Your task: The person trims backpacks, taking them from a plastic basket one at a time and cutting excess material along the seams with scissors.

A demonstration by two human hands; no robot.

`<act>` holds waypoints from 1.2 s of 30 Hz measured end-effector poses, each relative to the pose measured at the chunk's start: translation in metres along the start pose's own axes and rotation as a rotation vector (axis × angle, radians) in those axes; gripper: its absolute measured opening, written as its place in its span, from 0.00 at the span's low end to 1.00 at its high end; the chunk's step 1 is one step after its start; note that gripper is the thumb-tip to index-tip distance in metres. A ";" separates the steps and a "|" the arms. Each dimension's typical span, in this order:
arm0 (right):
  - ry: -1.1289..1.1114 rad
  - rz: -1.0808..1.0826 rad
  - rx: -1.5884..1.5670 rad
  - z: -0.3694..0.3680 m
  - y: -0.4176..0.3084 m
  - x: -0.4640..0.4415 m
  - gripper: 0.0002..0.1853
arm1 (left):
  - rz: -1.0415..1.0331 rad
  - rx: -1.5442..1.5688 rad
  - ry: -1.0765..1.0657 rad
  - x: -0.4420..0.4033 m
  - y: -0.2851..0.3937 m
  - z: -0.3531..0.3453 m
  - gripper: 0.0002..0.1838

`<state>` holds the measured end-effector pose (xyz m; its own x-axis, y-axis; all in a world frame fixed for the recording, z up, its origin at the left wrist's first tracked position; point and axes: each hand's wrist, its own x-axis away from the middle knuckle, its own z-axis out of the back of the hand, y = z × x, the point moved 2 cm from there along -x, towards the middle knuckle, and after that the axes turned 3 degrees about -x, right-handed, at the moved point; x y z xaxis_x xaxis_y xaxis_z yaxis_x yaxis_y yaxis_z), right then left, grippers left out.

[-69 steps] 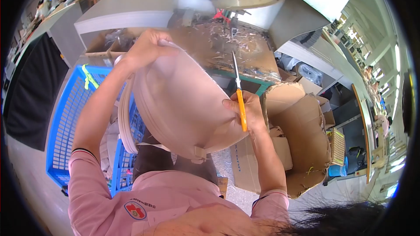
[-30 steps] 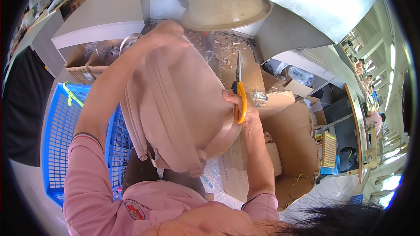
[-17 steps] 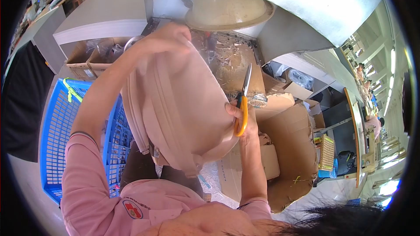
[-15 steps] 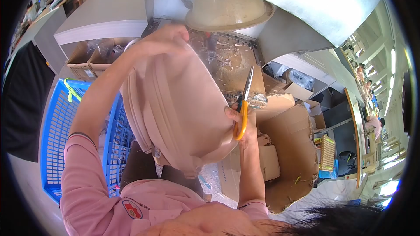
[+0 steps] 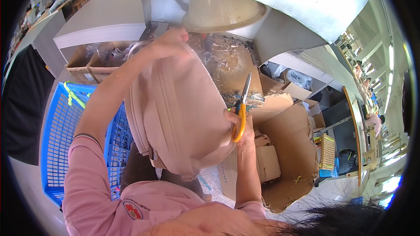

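Note:
A pale pink bag with straps and a zip band hangs tilted between my hands. My left hand is closed on its upper edge, slightly blurred. At the bag's right edge, my right hand pinches the fabric with the thumb in front. The same right hand also holds scissors with orange handles, their blades pointing up and clear of the bag. The lower part of the bag hangs above my lap.
A blue plastic basket stands at the left, and a large open cardboard box at the right. Ahead is a scrap-littered work surface under a beige lamp-like shade. A co-worker sits far right.
Since the earliest frame, the bag has turned so its straps and zip band show. The scissors have shifted within my right hand, and both hands still hold the bag.

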<state>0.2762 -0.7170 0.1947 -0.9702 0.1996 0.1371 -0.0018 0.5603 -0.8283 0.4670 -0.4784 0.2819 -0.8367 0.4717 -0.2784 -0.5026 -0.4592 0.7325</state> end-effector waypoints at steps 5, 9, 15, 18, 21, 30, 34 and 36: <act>-0.006 -0.018 -0.009 0.006 0.003 -0.006 0.12 | 0.016 0.008 -0.002 -0.002 0.005 -0.003 0.21; -0.009 -0.037 -0.007 0.007 0.005 -0.010 0.13 | 0.018 -0.028 -0.007 -0.005 0.001 -0.003 0.21; -0.015 -0.078 -0.029 0.016 0.010 -0.014 0.18 | -0.024 0.006 -0.025 -0.008 0.005 -0.006 0.21; -0.029 -0.075 -0.008 0.017 0.010 -0.012 0.16 | -0.010 -0.004 -0.049 -0.010 0.001 -0.009 0.21; -0.037 -0.049 0.026 0.017 0.008 -0.009 0.14 | -0.035 0.004 -0.054 -0.010 -0.001 -0.010 0.21; 0.073 0.217 0.626 0.011 0.009 0.050 0.11 | -0.114 0.130 -0.022 0.085 0.021 -0.001 0.13; 0.032 0.354 0.948 0.002 0.035 0.094 0.14 | 0.000 0.175 0.031 0.161 0.002 0.001 0.07; -0.050 0.419 1.046 -0.004 0.051 0.108 0.15 | 0.075 0.248 0.074 0.195 -0.015 -0.001 0.06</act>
<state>0.1727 -0.6635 0.1692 -0.9506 0.1677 -0.2610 0.1473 -0.4965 -0.8555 0.3109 -0.3803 0.2160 -0.8878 0.3825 -0.2560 -0.3777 -0.2876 0.8801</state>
